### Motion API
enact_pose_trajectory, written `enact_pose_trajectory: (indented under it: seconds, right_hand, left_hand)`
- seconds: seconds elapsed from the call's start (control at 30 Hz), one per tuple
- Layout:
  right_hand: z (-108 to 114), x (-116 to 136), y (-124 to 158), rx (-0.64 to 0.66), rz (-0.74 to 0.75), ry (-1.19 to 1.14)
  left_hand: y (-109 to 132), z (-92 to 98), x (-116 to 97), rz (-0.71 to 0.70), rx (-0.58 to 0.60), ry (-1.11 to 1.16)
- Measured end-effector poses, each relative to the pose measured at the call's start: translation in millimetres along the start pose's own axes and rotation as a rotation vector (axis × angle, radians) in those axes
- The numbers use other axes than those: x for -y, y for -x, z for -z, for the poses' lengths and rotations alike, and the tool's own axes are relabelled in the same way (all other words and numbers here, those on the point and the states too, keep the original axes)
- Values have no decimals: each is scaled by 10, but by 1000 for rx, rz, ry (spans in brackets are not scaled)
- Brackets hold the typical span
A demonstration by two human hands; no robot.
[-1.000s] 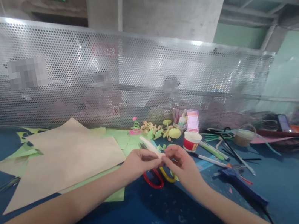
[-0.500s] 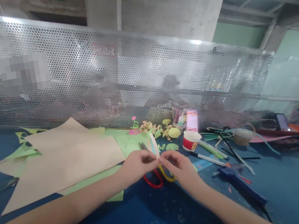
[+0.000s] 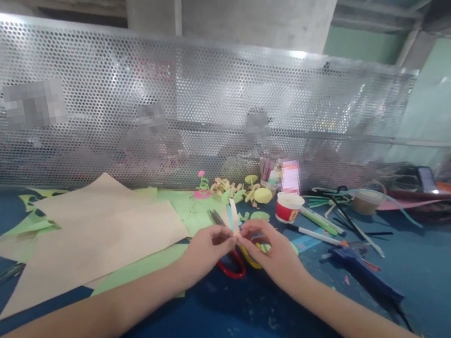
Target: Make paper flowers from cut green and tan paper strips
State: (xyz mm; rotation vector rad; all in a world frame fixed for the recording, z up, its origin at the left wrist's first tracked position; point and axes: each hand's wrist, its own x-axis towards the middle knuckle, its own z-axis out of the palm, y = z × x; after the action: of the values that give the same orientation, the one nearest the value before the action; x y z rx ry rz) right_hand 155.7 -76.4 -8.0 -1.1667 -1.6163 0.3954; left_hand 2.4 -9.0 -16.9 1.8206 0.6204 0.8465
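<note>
Fingers tight around pale strip

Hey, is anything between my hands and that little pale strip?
Nothing visible does. The left hand and the right hand both pinch the lower end of the pale strip, which stands upright above their fingertips. The scissors lie on the blue table beneath the hands, not between them and the strip.

Your pale strip looked like thin matt paper. Tan sheets, centre left, were smooth matt paper. Scissor handles were glossy plastic. Screen, upper frame, was shiny perforated metal. Table was matt blue and scuffed.
</note>
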Motion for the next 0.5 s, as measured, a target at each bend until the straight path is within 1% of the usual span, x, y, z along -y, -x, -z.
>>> enact_pose_trajectory:
  seconds: [0.07, 0.13, 0.3, 0.5]
  right_hand:
    - [11, 19, 8, 36, 52, 93]
    - [17, 27, 12, 48, 65, 130]
    - [10, -14, 13, 28, 35, 144]
    - [5, -67, -3, -2, -3, 95]
  left_hand:
    - [6, -9, 19, 1, -14, -22]
    - [16, -22, 32, 2, -31, -60]
    - [41, -47, 9, -29, -35, -148]
    - [47, -27, -27, -115, -56, -261]
